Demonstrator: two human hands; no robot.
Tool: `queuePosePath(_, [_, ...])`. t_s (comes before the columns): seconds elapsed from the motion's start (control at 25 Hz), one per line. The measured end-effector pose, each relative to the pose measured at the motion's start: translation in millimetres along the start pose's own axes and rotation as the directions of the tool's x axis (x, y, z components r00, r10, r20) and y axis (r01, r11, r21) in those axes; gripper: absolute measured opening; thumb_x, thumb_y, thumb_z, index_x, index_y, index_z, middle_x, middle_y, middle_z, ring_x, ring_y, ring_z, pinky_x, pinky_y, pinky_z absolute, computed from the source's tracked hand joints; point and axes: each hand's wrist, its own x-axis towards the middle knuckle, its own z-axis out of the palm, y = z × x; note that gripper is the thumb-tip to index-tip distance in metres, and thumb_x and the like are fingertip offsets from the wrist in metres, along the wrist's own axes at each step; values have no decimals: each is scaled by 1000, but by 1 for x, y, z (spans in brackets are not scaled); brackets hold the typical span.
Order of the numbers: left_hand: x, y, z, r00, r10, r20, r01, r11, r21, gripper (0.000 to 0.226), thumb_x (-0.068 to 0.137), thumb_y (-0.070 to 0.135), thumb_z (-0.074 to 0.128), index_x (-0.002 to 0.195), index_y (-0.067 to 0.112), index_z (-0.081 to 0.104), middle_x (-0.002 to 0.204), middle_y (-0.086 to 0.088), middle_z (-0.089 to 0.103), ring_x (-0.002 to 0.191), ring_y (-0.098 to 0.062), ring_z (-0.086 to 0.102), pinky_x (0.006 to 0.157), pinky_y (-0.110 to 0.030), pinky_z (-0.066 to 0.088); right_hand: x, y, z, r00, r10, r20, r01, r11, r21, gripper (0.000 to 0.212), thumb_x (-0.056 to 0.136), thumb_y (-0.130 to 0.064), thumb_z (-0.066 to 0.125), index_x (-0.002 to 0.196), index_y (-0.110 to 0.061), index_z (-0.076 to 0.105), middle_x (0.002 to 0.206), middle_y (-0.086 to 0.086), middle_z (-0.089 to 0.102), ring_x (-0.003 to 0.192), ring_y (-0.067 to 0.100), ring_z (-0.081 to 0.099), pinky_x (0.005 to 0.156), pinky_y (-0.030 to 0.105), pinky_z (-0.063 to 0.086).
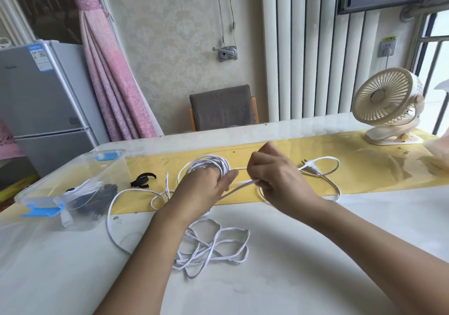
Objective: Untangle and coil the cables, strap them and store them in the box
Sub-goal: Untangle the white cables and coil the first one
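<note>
Cable (239, 188), white, flat: fingers (255, 166) of the right hand (277, 178) curl and pinch the strand just beside the coil (211, 162). The left hand (204, 188) grips that coil, loops wound round its fingers. Nearer the body a tangle (213, 249) lies on the table (303, 254); the plug (312, 167) lies beyond the right hand. Risk: crossed loops in the tangle could cinch into a knot if pulled fast; a slack left grip would spill the coil. Strap (143, 178) and box (56, 173) lie at left.

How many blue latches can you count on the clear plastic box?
2. The far latch clips the clear box at its back end; the near latch at its front end. Others may be hidden.
</note>
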Motion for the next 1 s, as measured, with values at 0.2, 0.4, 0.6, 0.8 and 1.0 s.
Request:
queuePosePath(0.2, [-10, 16, -3, 899, -108, 425, 320, 825, -466, 62, 96, 54, 32, 63, 9, 58, 42, 1, 40, 38, -14, 36, 50, -24, 35, 0, 20, -8, 969, 186, -163, -189, 982, -3, 22, 59, 5, 24, 53, -8, 41, 63, -5, 45, 72, 12, 26, 58, 22, 22])
queuePosePath(0.4, [-16, 24, -18, 781, 151, 605, 496, 439, -749, 52, 89, 54, 41, 57, 13, 51, 51, -5, 40, 35, -8, 27, 35, -18, 18, -6, 40, -12, 908, 316, -274, -330, 944, -3, 23, 58, 10, 27, 54, -4, 46, 63, -2, 46, 71, 24, 35, 57, 29, 24])
queuePosePath(0.6, [-10, 12, -35, 661, 694, 284, 591, -249, -767, 43, 97, 45, 34, 69, 15, 46, 40, 4, 26, 31, -9, 18, 34, -21, 14, -17, 60, -2, 889, 397, -227, -424, 902, -83, 25, 63, 15, 36, 53, -4, 50, 62, 3, 51, 71, 22, 35, 54, 16, 23])
queuePosePath(0.8, [-11, -11, -43, 929, 370, -31, 307, -814, -493, 17, 88, 14, 33, 76, 17, 44, 49, 3, 34, 41, -9, 28, 51, -24, 28, -18, 52, 6, 985, 168, -46, -174, 956, -236, 33, 60, 7, 30, 49, -21, 42, 57, -4, 45, 65, 21, 37, 45, 30, 32])
queuePosePath(1.0, [-2, -40, -31, 997, -3, 77, 34, -877, -479, 13, 81, 8, 37, 77, 9, 49, 55, -2, 45, 49, -18, 46, 58, -28, 39, -14, 28, 24, 982, -35, 185, 89, 953, -289, 29, 62, 5, 50, 46, -19, 44, 55, -4, 44, 60, 22, 43, 43, 28, 35])
